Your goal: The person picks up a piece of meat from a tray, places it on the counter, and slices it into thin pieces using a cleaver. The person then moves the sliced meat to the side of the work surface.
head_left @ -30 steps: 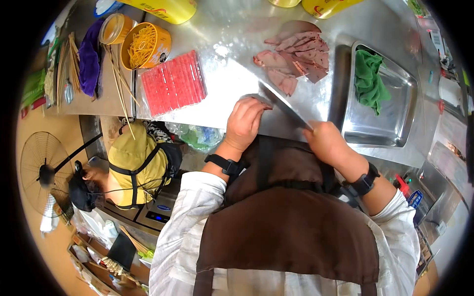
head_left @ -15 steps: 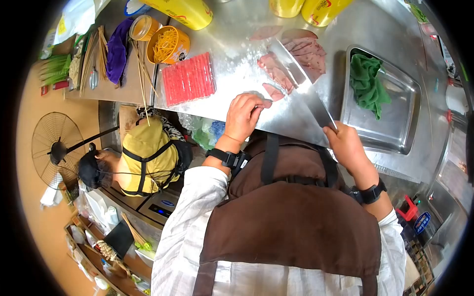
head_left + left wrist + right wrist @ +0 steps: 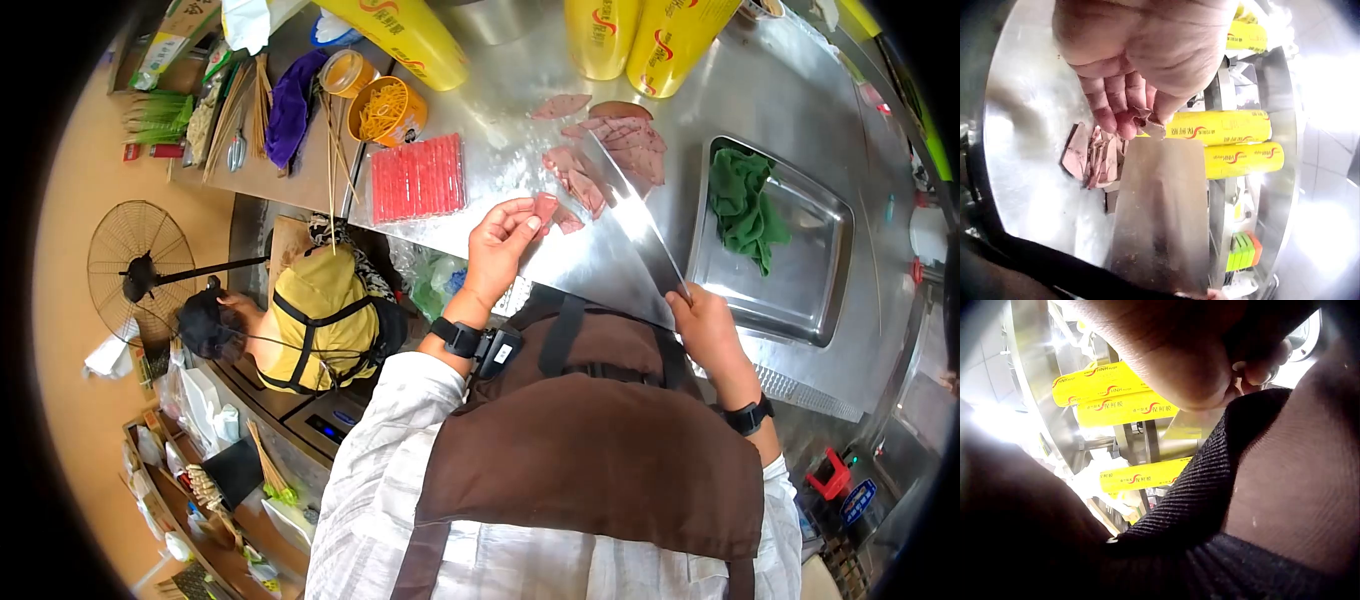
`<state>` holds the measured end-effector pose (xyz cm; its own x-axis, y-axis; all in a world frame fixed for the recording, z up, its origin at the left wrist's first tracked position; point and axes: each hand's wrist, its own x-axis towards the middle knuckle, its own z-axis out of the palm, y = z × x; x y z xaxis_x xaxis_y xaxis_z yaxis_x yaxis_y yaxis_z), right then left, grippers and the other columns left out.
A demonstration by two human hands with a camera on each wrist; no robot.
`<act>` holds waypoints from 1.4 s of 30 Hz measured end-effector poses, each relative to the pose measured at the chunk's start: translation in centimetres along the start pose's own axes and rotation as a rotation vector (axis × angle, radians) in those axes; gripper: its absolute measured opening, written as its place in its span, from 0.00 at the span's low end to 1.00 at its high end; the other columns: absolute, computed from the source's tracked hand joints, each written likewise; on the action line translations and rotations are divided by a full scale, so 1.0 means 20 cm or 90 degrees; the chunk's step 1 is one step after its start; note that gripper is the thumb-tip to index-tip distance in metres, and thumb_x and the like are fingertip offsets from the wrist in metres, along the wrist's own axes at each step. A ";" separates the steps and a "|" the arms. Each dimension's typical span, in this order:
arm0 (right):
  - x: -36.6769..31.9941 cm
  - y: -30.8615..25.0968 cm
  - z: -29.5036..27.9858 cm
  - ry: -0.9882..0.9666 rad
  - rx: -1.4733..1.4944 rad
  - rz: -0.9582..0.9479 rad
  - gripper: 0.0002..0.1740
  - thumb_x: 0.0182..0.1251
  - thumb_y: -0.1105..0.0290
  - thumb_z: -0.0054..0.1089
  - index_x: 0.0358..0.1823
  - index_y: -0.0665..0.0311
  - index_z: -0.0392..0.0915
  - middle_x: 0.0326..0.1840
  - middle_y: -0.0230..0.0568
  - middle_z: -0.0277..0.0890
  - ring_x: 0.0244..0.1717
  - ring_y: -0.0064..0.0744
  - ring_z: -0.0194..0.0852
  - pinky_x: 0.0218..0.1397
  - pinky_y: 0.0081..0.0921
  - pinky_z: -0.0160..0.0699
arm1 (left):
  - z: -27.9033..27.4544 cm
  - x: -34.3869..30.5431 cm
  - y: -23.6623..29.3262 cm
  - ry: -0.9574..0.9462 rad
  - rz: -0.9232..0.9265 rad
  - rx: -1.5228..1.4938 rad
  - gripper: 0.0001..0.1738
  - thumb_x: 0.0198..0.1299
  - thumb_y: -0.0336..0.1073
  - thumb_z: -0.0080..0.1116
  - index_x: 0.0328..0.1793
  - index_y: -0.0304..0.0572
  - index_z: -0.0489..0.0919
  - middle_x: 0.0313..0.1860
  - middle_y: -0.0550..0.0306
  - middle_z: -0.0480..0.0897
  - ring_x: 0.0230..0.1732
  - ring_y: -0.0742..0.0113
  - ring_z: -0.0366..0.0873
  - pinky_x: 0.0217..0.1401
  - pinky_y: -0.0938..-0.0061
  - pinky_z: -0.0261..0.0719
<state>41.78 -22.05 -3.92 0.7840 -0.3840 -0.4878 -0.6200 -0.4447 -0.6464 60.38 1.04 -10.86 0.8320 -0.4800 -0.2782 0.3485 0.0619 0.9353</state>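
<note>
My left hand (image 3: pixel 498 250) pinches a small slice of pinkish-brown meat (image 3: pixel 545 207) between thumb and fingertips, raised over the steel counter. In the left wrist view the fingers curl in and the meat slice (image 3: pixel 1149 122) shows at their tips. My right hand (image 3: pixel 706 325) grips the handle of a cleaver (image 3: pixel 632 212). Its broad blade (image 3: pixel 1159 206) slants up and left across the counter, its far end overlapping the sliced meat (image 3: pixel 630 145) in the head view. Another slice (image 3: pixel 568 220) lies just right of the left fingers. In the right wrist view the cleaver is mostly hidden.
A steel tray (image 3: pixel 815 290) with a green cloth (image 3: pixel 748 205) stands at the right. To the left lie a pack of red sticks (image 3: pixel 418 178), a tub of yellow strips (image 3: pixel 385 110) and skewers (image 3: pixel 333 160). Yellow film rolls (image 3: pixel 600 35) stand behind. A person (image 3: pixel 320 310) is at the left.
My left hand has lifted the meat slice from the counter and turned with it. The right hand has drawn the cleaver away to the right. The head view has shifted.
</note>
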 end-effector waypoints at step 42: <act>0.05 -0.25 0.18 -0.079 -0.143 -0.099 0.10 0.69 0.66 0.56 0.37 0.66 0.78 0.26 0.58 0.78 0.30 0.63 0.78 0.35 0.50 0.77 | -0.18 0.13 -0.22 -0.065 0.436 0.567 0.10 0.53 0.25 0.69 0.41 0.44 0.84 0.43 0.54 0.77 0.39 0.58 0.81 0.36 0.70 0.82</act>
<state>45.86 -17.38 -3.27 0.8595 -0.2011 -0.4700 -0.4724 -0.6636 -0.5800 62.59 2.55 -16.53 0.6758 -0.6566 0.3350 -0.6346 -0.2870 0.7176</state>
